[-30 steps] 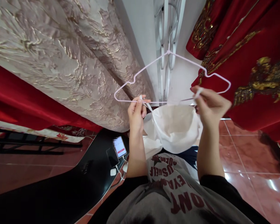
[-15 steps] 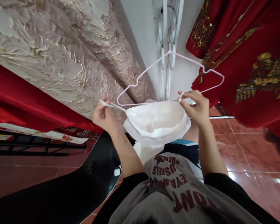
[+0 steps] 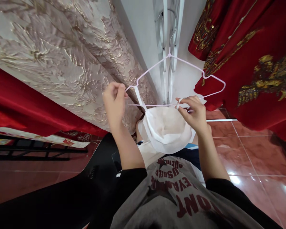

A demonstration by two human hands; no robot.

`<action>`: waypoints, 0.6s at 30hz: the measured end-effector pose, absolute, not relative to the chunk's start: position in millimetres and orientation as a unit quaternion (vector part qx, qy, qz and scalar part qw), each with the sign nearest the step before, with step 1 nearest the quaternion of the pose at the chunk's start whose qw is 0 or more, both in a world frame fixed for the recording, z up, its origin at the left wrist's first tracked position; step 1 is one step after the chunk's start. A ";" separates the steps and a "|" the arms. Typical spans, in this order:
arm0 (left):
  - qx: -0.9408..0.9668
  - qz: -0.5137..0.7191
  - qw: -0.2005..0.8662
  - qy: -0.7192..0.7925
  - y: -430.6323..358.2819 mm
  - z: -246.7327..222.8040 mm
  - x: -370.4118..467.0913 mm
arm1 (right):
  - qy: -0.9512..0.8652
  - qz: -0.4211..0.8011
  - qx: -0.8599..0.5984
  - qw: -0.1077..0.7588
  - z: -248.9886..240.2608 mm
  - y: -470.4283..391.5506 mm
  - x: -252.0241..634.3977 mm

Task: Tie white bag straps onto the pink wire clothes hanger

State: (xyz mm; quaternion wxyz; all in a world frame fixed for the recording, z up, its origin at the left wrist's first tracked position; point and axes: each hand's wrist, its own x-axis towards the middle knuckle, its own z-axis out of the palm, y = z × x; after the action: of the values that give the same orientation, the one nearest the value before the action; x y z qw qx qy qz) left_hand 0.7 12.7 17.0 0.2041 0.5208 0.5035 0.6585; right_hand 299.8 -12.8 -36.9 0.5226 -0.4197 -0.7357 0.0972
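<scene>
White strap [image 3: 140, 98] over pink hanger [image 3: 154, 66]

Glossy red tile floor [image 3: 248, 152], pale wall [image 3: 143, 28]

White scrolled metalwork [image 3: 165, 31] stands against the wall. A black, curve-edged furniture top [image 3: 50, 194] fills the lower left — a black barred frame [image 3: 38, 154] beyond it — and bright reflections [image 3: 234, 180] streak the tiles.

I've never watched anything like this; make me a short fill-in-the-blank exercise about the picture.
1. One strap of the white garment hangs at the ______ notch of the hanger.
2. The other strap is pinched by the ______ hand.
3. The gold-decorated cloth at the picture's right edge is ______.
Missing words: left; right; red.
</scene>
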 end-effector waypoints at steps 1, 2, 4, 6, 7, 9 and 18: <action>0.472 0.697 0.231 0.489 10.6 5.9 4.9 | -0.735 0.093 -0.418 0.526 -36.8 -12.8 300.0; 0.419 0.725 0.277 0.471 7.4 -6.1 10.6 | -0.734 0.088 -0.415 0.530 -36.8 -12.9 299.5; 0.338 0.753 0.363 0.433 -0.3 -29.4 25.9 | -0.728 0.075 -0.413 0.542 -36.8 -14.1 296.8; 0.334 0.739 0.430 0.397 -6.9 -47.1 42.6 | -0.722 0.065 -0.415 0.549 -37.5 -15.9 293.4; 0.340 0.734 0.442 0.388 -9.0 -52.7 49.7 | -0.720 0.063 -0.417 0.551 -38.5 -16.7 292.6; 0.353 0.732 0.436 0.388 -10.0 -57.4 58.5 | -0.711 0.063 -0.416 0.563 -42.6 -16.4 295.6; 0.360 0.753 0.359 0.418 -9.7 -43.6 49.4 | -0.577 0.026 -0.408 0.707 -65.2 20.6 398.6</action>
State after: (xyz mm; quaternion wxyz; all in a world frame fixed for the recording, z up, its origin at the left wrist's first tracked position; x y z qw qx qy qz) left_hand 49.4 -9.7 -43.6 0.3592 0.3598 0.4177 0.7530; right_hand 398.6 20.6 -65.2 0.7068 -0.4080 -0.5773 0.0258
